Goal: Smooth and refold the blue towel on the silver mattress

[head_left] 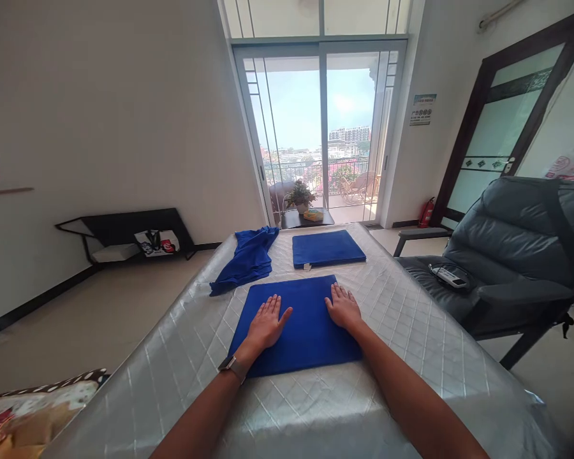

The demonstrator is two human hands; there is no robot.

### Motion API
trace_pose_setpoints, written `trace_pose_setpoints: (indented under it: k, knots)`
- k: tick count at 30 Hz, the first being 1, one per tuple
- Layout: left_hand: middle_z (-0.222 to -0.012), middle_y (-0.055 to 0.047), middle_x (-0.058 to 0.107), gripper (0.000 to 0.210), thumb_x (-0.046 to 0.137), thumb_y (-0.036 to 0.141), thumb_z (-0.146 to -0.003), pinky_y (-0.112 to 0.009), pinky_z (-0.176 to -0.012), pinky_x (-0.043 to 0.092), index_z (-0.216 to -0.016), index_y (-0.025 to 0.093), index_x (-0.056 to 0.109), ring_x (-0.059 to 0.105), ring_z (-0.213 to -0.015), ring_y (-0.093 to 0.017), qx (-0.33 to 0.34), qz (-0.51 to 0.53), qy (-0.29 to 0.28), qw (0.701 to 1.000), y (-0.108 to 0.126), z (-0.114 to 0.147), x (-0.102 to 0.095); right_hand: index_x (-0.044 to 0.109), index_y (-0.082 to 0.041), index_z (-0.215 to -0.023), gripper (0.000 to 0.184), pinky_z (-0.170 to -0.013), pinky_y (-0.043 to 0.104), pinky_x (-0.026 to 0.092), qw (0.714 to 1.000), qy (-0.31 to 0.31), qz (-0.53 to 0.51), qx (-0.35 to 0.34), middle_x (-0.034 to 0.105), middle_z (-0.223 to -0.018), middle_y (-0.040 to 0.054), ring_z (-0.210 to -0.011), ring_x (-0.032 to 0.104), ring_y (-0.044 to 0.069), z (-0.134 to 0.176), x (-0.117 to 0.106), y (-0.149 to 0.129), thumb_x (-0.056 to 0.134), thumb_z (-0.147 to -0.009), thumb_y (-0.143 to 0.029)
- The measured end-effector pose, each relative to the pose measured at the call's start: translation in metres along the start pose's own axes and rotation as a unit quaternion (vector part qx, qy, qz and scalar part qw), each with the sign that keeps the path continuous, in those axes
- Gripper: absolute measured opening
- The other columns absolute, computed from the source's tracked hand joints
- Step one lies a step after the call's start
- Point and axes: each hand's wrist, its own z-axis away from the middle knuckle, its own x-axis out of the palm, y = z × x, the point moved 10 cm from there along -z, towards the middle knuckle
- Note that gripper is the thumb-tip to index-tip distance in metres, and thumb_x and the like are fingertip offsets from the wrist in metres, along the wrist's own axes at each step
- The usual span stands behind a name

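A flat, folded blue cloth (299,338) lies before me on the silver quilted cover (201,376). My left hand (266,322) rests on its left half, palm down, fingers together and thumb stretched out; a watch sits on that wrist. On the cloth's right edge lies my right hand (343,306), palm down with fingers extended. Neither hand grips anything. Just beyond is a second folded blue cloth (329,247), neatly squared, with a small white tag at its near edge. Crumpled blue fabric (249,258) lies to the far left.
On the right stands a dark padded armchair (502,248) with a white power strip (448,276) on its seat. A small table (291,222) with a potted plant (301,194) is beyond the far edge. A black rack (124,229) stands by the left wall.
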Motion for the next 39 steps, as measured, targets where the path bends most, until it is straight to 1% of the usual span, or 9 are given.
trace_pose_setpoints:
  k: [4, 7, 17, 20, 23, 28, 32, 36, 39]
  knots:
    - [-0.163, -0.016, 0.025, 0.089, 0.005, 0.069, -0.097, -0.044, -0.123, 0.020, -0.155, 0.006, 0.029, 0.021, -0.151, -0.026, -0.044, -0.009, 0.002, 0.999, -0.042, 0.018, -0.004, 0.017, -0.009, -0.160, 0.070, -0.123, 0.036, 0.003, 1.000, 0.006, 0.005, -0.003, 0.013, -0.167, 0.0058, -0.153, 0.011, 0.019, -0.001, 0.001, 0.000, 0.017, -0.101, -0.048]
    - [-0.162, -0.016, 0.026, 0.090, 0.005, 0.070, -0.096, -0.044, -0.123, 0.021, -0.155, 0.007, 0.030, 0.023, -0.151, -0.026, -0.056, -0.009, 0.014, 0.998, -0.052, 0.025, -0.007, 0.018, -0.009, -0.159, 0.070, -0.123, 0.037, 0.004, 1.000, 0.011, 0.014, -0.001, 0.014, -0.167, 0.0061, -0.153, 0.012, 0.019, -0.001, 0.000, 0.001, 0.018, -0.101, -0.047]
    - [-0.161, -0.018, 0.029, 0.094, 0.004, 0.072, -0.095, -0.045, -0.123, 0.020, -0.154, 0.004, 0.032, 0.025, -0.150, -0.028, -0.058, 0.006, 0.034, 0.998, -0.046, 0.026, -0.012, 0.017, -0.010, -0.160, 0.068, -0.122, 0.036, 0.005, 0.999, 0.015, 0.041, 0.007, 0.015, -0.167, 0.0065, -0.153, 0.012, 0.019, 0.001, -0.004, -0.001, 0.018, -0.101, -0.046]
    - [-0.160, -0.018, 0.030, 0.094, 0.005, 0.072, -0.094, -0.045, -0.123, 0.021, -0.153, 0.004, 0.033, 0.025, -0.150, -0.029, -0.059, 0.011, 0.034, 0.998, -0.046, 0.027, -0.013, 0.020, -0.010, -0.159, 0.066, -0.122, 0.039, 0.005, 0.998, 0.036, 0.061, 0.006, 0.016, -0.166, 0.0076, -0.153, 0.011, 0.020, 0.009, -0.012, -0.006, 0.020, -0.101, -0.042]
    - [-0.160, -0.018, 0.031, 0.095, 0.003, 0.072, -0.094, -0.046, -0.122, 0.022, -0.153, 0.005, 0.033, 0.026, -0.150, -0.029, -0.058, 0.013, 0.041, 0.997, -0.046, 0.027, -0.013, 0.023, -0.008, -0.158, 0.065, -0.122, 0.042, 0.002, 0.994, 0.048, 0.093, -0.018, 0.017, -0.166, 0.0093, -0.153, 0.009, 0.022, 0.024, -0.016, -0.013, 0.022, -0.101, -0.040]
    - [-0.160, -0.019, 0.031, 0.094, 0.006, 0.073, -0.095, -0.046, -0.122, 0.021, -0.153, 0.004, 0.034, 0.026, -0.150, -0.029, -0.055, 0.016, 0.042, 0.997, -0.046, 0.023, -0.009, 0.022, -0.008, -0.159, 0.067, -0.122, 0.043, 0.009, 0.996, 0.012, 0.088, -0.011, 0.017, -0.166, 0.0081, -0.153, 0.013, 0.023, 0.051, -0.007, -0.006, 0.018, -0.102, -0.045]
    - [-0.160, -0.019, 0.029, 0.093, 0.007, 0.070, -0.096, -0.045, -0.123, 0.019, -0.153, 0.002, 0.032, 0.026, -0.150, -0.028, -0.058, 0.013, 0.035, 0.998, -0.048, 0.024, -0.008, 0.016, -0.010, -0.160, 0.069, -0.123, 0.040, 0.009, 0.998, -0.007, 0.066, -0.006, 0.013, -0.166, 0.0052, -0.153, 0.012, 0.020, 0.056, -0.003, -0.002, 0.016, -0.102, -0.048]
    - [-0.159, -0.019, 0.033, 0.089, 0.006, 0.067, -0.097, -0.046, -0.123, 0.019, -0.152, 0.002, 0.034, 0.027, -0.150, -0.027, -0.060, -0.007, 0.069, 0.996, -0.047, 0.029, -0.023, 0.016, -0.011, -0.160, 0.069, -0.123, 0.039, 0.005, 0.999, -0.008, 0.053, 0.003, 0.012, -0.166, 0.0047, -0.153, 0.010, 0.019, 0.054, -0.002, -0.001, 0.015, -0.102, -0.049]
    - [-0.158, -0.019, 0.034, 0.088, 0.009, 0.066, -0.098, -0.046, -0.124, 0.018, -0.152, 0.002, 0.035, 0.027, -0.150, -0.028, -0.038, -0.017, 0.107, 0.993, -0.028, 0.032, -0.038, 0.016, -0.012, -0.160, 0.068, -0.123, 0.038, 0.004, 0.999, -0.004, 0.047, 0.004, 0.012, -0.166, 0.0045, -0.153, 0.010, 0.018, 0.054, -0.001, -0.002, 0.016, -0.103, -0.048]
